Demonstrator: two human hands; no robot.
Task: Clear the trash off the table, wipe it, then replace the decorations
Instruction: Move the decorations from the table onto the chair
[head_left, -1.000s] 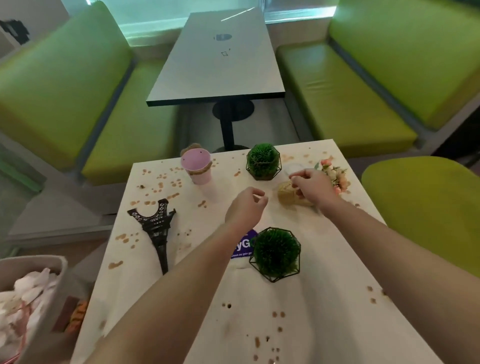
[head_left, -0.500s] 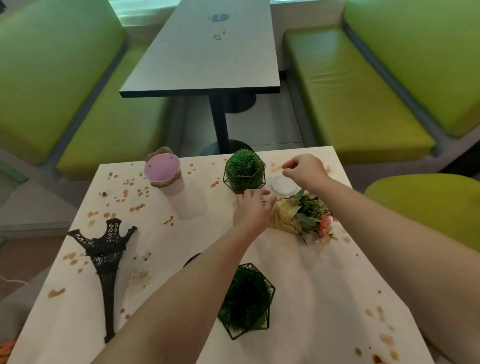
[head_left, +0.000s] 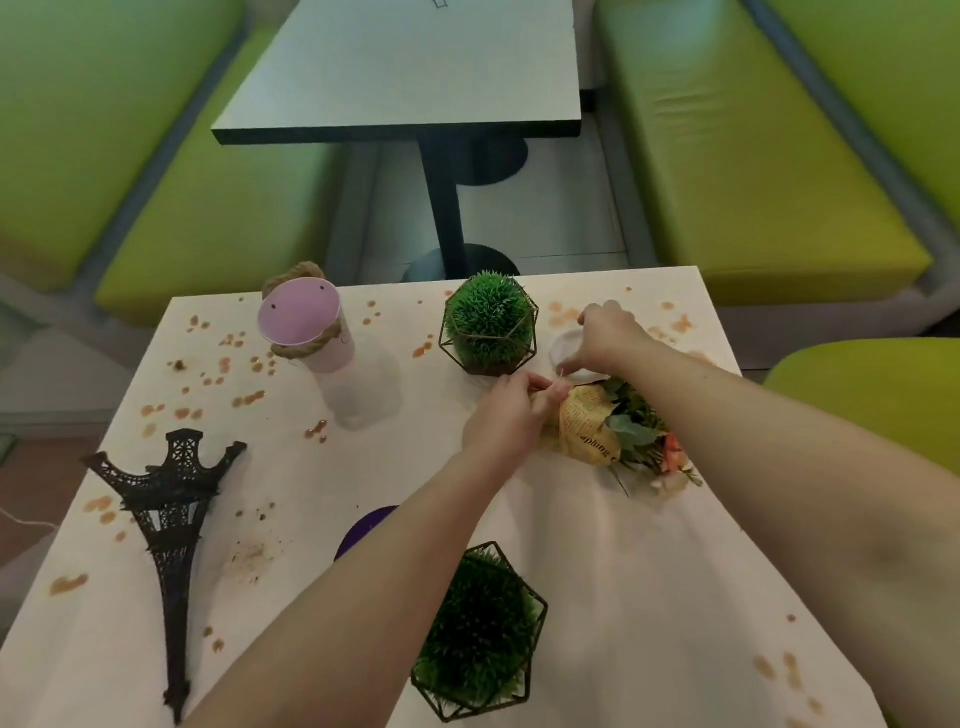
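Left hand (head_left: 506, 415): closed around the narrow end of the newspaper-wrapped bouquet (head_left: 597, 426).
Right hand (head_left: 605, 335): fingers pinched on something thin just above the wrap; over a clear round lid (head_left: 563, 351).
Bouquet: lying on its side, right of centre on the tabletop (head_left: 597, 545), flowers pointing right.
Far grass ball in wire frame (head_left: 490, 325): upright, just beside the hands.
Near grass ball in wire frame (head_left: 480, 631): close edge, under the left forearm.
Pink bucket (head_left: 306, 325): far left, rope-wrapped.
Eiffel Tower model (head_left: 169, 525): lying flat, left side.
Brown stains (head_left: 223, 369): scattered across the tabletop.
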